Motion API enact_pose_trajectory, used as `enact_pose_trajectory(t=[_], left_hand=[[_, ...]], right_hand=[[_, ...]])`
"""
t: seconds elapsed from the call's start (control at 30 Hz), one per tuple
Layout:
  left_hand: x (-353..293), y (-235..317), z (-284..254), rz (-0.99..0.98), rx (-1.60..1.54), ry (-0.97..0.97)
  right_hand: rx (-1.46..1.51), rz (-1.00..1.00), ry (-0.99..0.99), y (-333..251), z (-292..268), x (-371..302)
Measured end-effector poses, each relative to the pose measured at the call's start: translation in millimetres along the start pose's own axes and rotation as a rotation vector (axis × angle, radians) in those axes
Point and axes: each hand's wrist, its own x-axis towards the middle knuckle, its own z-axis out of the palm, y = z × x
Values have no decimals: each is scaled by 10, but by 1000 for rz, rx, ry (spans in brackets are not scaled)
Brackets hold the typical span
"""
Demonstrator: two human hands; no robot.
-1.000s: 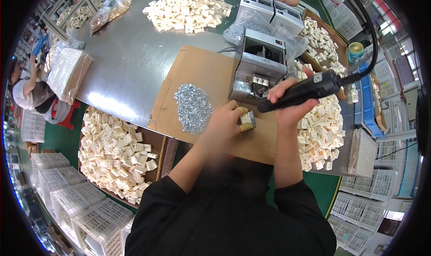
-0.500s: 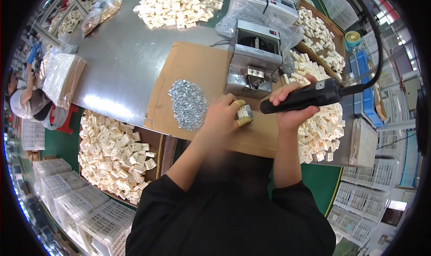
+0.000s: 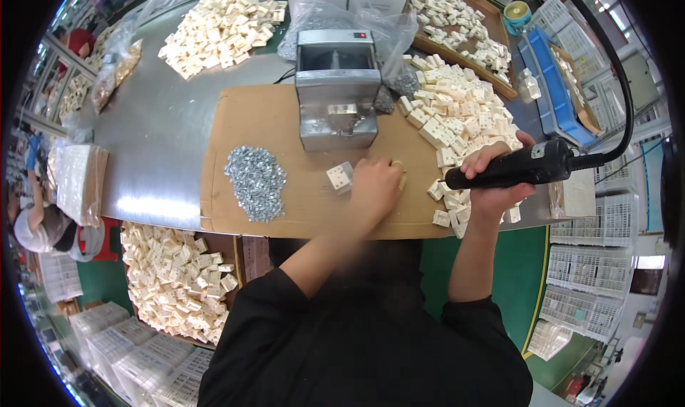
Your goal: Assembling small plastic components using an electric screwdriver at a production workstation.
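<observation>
In my right hand point(image 3: 497, 196) is a black electric screwdriver point(image 3: 510, 168), held nearly level with its tip pointing left and its cord leaving to the right. My left hand point(image 3: 376, 187) is over the cardboard sheet point(image 3: 314, 214), yellow covers on its fingers. The fingers point right and are partly hidden, so whether they hold anything cannot be made out. Just left of that hand, a white plastic piece with small holes point(image 3: 338, 179) sits at a grey block on the cardboard. Beyond it stands a grey metal screw feeder point(image 3: 339, 86). A heap of small silver metal parts point(image 3: 255, 183) lies left.
White plastic pieces are piled at right point(image 3: 464, 114), far left point(image 3: 217, 32) and in a lower-left box point(image 3: 175, 282). A wooden tray point(image 3: 499, 78) of white parts and a blue crate point(image 3: 549, 86) stand at far right. Bags of small parts point(image 3: 399, 78) flank the feeder.
My left hand has moved right, off the white piece and grey block, which now lie to its left. The screwdriver stays in my right hand, now farther right. The whole view has shifted.
</observation>
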Motion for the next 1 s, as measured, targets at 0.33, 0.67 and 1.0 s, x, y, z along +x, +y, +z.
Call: enact_pose_trajectory(t=[0.33,0.67,1.0], left_hand=[[105,139,173,-82,68,-136],[-88,131,-579,-745,-1178,-154],[-189,-43,-605,-865,-1744,-64]], right_hand=[[44,2,-24,46,-31,-32],[463,-82,-154,-25,291,152],[663,-89,-263,-7,638,246]])
